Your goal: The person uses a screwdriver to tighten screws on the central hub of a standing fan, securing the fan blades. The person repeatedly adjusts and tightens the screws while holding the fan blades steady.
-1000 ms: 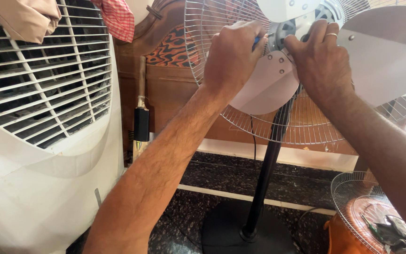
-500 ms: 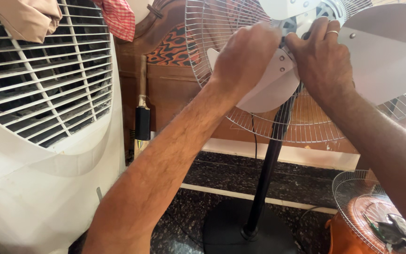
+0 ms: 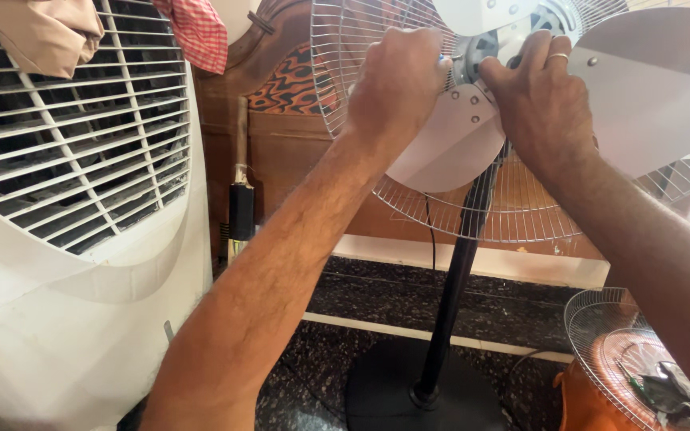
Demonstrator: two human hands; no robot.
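Both hands are up at the grey round plastic fan hub (image 3: pixel 485 48). The left hand (image 3: pixel 397 80) is curled nearly closed just left of it, pinching something small I can't make out. The right hand (image 3: pixel 541 100) rests half-open against the hub's right side, above the white rounded plastic fan blade (image 3: pixel 449 144).

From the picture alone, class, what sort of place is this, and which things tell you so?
Probably a room in a home. A white air cooler has cloths draped on top, carved wooden furniture stands behind, and a pedestal fan rests on the dark stone floor.
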